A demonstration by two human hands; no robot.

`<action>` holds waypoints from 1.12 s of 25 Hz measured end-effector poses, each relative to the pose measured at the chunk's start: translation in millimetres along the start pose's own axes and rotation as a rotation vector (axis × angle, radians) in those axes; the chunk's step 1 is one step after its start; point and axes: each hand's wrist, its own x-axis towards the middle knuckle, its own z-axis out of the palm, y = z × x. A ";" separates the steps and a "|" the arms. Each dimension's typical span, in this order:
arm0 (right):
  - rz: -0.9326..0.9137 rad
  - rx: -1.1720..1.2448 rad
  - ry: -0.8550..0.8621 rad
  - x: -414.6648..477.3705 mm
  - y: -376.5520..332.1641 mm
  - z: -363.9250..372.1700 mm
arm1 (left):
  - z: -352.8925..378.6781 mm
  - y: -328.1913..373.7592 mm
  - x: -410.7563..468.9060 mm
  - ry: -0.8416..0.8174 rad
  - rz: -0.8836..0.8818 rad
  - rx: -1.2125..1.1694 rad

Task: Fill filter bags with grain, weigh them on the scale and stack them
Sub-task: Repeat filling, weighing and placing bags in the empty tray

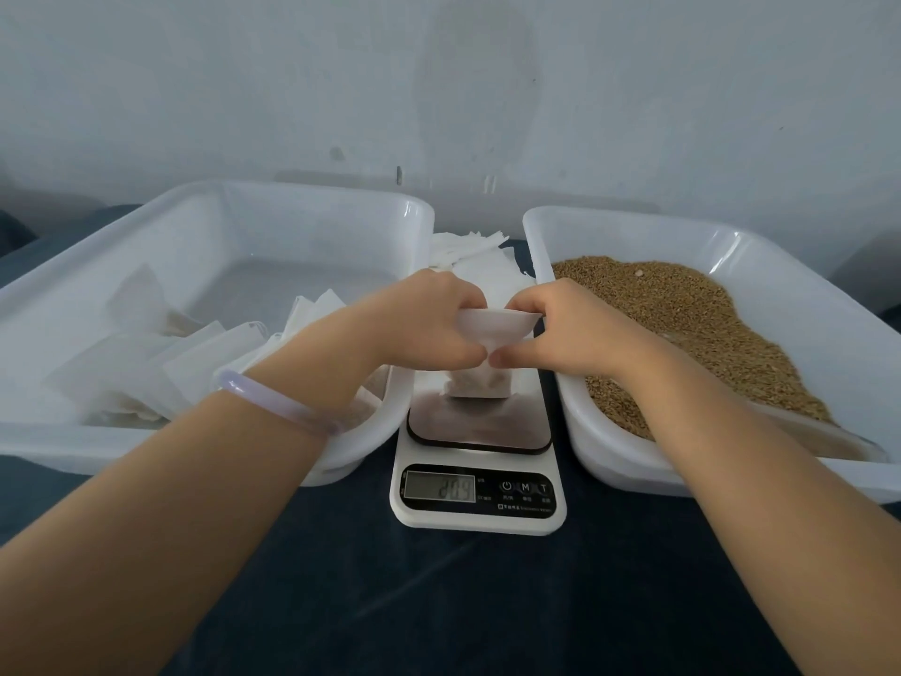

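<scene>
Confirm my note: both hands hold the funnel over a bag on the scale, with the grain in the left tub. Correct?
Not quite. The head view shows the grain in the right tub; the left tub holds bags. Left hand and right hand do hold the funnel over the bag on the scale.

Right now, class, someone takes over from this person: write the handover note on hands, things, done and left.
Left hand and right hand both grip the funnel over a part-filled filter bag on the scale.
Grain lies in the right tub; filled bags in the left tub; empty bags behind the scale.
Left: read the blurred display, stack this bag, fill more.
</scene>
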 end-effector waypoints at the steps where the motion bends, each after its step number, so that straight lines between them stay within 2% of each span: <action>1: -0.002 0.002 -0.003 -0.3 0.0 0.1 | 0.2 -0.1 -0.1 0.000 0.001 0.000; 28: 0.002 0.019 -0.012 -2.0 0.2 0.0 | 1.7 -1.4 -1.4 0.001 -0.004 -0.027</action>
